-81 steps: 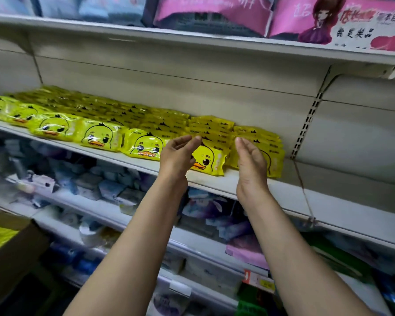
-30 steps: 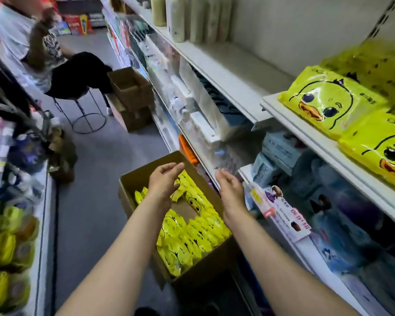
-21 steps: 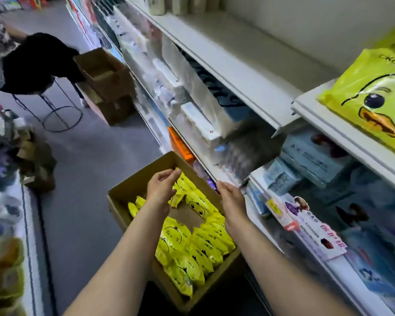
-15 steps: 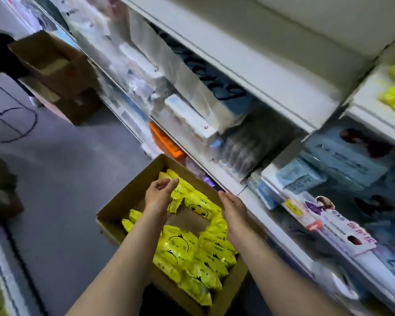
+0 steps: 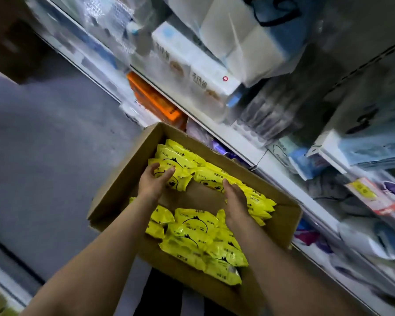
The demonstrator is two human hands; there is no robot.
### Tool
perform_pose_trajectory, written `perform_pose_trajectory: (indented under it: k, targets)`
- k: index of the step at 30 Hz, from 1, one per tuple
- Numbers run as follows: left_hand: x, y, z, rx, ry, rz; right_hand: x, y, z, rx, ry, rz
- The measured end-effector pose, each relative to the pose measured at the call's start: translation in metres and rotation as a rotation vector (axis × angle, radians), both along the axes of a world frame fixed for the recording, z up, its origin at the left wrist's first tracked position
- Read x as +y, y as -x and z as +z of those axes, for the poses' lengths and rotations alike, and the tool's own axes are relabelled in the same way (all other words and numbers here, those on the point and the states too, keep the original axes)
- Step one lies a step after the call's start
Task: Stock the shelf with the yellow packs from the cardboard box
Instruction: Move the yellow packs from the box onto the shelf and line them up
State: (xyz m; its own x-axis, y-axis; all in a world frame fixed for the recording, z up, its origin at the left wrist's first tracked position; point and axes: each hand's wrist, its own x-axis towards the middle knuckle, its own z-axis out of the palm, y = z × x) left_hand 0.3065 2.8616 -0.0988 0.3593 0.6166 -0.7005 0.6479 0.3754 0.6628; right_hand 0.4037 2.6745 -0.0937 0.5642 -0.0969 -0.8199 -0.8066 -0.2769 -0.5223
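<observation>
Head view, steeply down, close

Counts around the cardboard box (image 5: 114, 192)

One open cardboard box stood on the floor beside the shelving. Inside it lay well over a dozen yellow packs (image 5: 192, 238); overlap hid the exact number. Two hands reached into the box: the left hand (image 5: 154, 182) and the right hand (image 5: 236, 199).

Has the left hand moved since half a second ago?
Yes. The left hand has dropped from above the box rim onto a yellow pack inside.
</observation>
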Motion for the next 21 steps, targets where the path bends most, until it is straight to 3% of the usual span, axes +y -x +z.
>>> perform_pose_trajectory:
  k: [7,17,21]
  targets:
    - [0.013,0.003,-0.046,0.045,-0.023,-0.074,0.007,-0.001,-0.048,-0.024,0.086,-0.103]
    - [0.023,0.012,-0.105,0.125,-0.111,-0.177,0.018,0.009,-0.079,-0.095,0.046,-0.150]
    - [0.022,0.015,-0.101,0.181,-0.156,-0.216,0.015,0.008,-0.090,-0.156,0.047,-0.181]
